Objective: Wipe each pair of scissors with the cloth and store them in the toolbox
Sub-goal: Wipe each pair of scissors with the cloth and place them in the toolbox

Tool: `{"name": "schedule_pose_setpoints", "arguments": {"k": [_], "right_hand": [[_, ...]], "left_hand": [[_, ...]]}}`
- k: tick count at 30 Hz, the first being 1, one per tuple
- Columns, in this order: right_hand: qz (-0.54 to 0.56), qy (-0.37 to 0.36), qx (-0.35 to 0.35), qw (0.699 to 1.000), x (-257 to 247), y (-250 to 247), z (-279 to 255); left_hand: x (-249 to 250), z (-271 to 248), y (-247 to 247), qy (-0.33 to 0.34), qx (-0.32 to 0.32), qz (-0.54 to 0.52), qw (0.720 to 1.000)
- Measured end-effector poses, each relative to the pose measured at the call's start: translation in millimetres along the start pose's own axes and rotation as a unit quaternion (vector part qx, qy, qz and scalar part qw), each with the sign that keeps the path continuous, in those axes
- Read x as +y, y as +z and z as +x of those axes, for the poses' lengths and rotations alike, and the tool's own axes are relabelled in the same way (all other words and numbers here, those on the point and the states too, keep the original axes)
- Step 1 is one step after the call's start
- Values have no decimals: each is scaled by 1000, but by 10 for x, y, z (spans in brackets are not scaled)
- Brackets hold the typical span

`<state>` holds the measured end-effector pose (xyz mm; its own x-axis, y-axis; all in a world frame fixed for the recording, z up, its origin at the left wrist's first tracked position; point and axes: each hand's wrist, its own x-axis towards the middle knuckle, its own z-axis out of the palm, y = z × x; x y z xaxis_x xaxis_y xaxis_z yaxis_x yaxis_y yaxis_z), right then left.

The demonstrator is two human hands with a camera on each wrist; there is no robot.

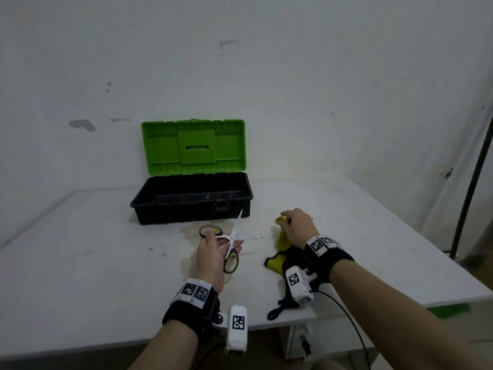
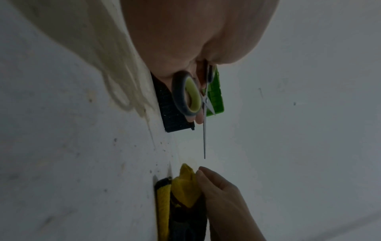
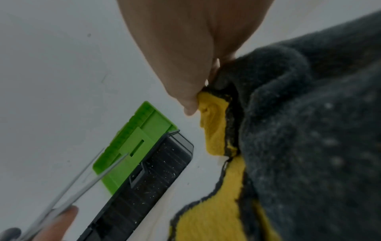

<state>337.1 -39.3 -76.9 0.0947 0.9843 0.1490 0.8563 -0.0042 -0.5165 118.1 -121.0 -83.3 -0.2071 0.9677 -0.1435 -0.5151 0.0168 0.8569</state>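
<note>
Near the front edge of the bench [image 1: 80, 263], the left hand [image 1: 210, 259] holds a pair of scissors [image 1: 231, 240] clear of the surface, fingers curled round the dark, green-lined handle loops, with the blades spread apart and pointing away and to the right. These scissors look light and rigid, but the steel is smooth and the tips are sharp, so the loops are the safe place to hold; I judge the open blades should be wiped from the pivot out towards the tips, with the cloth folded over the flat side, never drawn against the edge.

Just to the right, the right hand [image 1: 297, 227] pinches a raised fold of the cloth [image 1: 281, 241], a soft yellow and dark grey rag whose remaining folds lie bunched on the bench under the wrist. It is limp and will drape, so it likely needs gathering into a pad before it meets the metal. One blade tip points towards this hand, close to it but not touching.

Towards the back edge of the bench stands the toolbox [image 1: 192, 209], a black tub with its green lid [image 1: 193, 146] upright against the wall. What shows of the inside holds only specks of grit on a ribbed floor; no scissors lie in it as far as can be seen.
</note>
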Motion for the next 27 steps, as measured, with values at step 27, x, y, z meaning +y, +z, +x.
{"name": "schedule_pose_setpoints", "arguments": {"k": [27], "right_hand": [[280,-61,-89,954,-604,-57,-824]], "left_hand": [[185,139,23,78,-24,90,993]]}}
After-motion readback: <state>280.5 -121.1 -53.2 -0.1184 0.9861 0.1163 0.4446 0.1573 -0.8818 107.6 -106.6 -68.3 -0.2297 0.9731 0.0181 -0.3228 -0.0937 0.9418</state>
